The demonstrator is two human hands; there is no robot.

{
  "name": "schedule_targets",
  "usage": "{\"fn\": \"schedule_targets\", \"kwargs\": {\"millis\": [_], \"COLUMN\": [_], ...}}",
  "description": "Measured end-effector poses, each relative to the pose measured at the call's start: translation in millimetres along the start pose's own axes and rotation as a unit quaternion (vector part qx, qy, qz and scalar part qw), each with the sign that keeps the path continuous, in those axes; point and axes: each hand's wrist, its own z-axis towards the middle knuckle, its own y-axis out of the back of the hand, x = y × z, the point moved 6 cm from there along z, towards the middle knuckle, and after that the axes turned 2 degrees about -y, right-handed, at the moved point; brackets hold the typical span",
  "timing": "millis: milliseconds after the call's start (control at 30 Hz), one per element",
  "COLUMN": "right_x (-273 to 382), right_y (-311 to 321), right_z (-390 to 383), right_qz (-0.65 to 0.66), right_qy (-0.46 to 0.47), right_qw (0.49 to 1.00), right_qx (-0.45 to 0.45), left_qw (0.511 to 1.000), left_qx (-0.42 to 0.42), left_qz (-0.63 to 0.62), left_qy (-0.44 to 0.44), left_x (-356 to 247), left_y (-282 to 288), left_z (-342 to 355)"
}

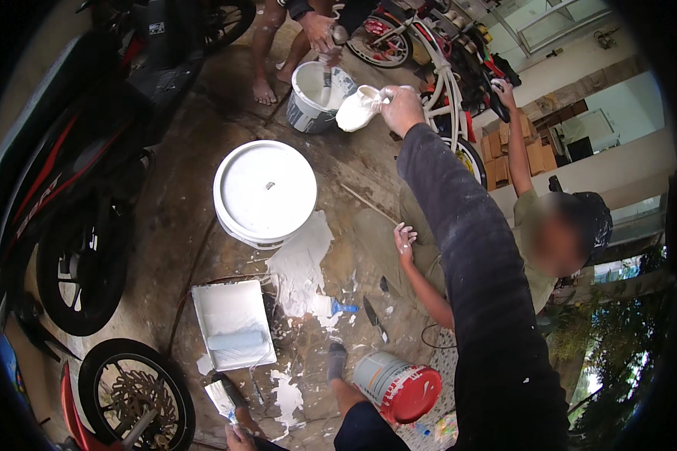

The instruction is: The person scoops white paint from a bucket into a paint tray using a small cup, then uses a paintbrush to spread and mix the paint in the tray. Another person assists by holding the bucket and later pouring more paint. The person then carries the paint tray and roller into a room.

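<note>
My right arm reaches far forward, and my right hand is closed on a white paint-coated scoop. The scoop is beside the rim of an open paint bucket. At the lower edge my left hand grips a paintbrush with white-coated bristles. Just beyond that brush lies a white paint tray with a paint roller in it. A large white lidded bucket stands in the middle, near spilled white paint.
Another person's hand holds a paint-covered tool in the open bucket. A second person squats at right, near a thin stick. A blue-handled brush, a putty knife and a red-lidded pail lie nearby. Motorcycles line the left.
</note>
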Motion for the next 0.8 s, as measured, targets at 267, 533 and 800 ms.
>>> {"fn": "schedule_targets", "kwargs": {"millis": [267, 533, 800], "right_x": [58, 86, 99], "right_y": [5, 9, 10], "right_z": [27, 36, 48], "right_qz": [-0.076, -0.087, -0.118], "right_qy": [0.020, 0.042, 0.084], "right_qw": [0.997, 0.995, 0.988], "right_qx": [0.016, 0.021, -0.057], "left_qw": [0.999, 0.998, 0.996], "left_qx": [0.006, -0.035, -0.031], "left_qz": [0.013, 0.042, -0.079], "left_qy": [0.037, 0.007, 0.014], "left_x": [38, 54, 20], "left_y": [-13, -5, 3], "left_z": [4, 6, 13]}}
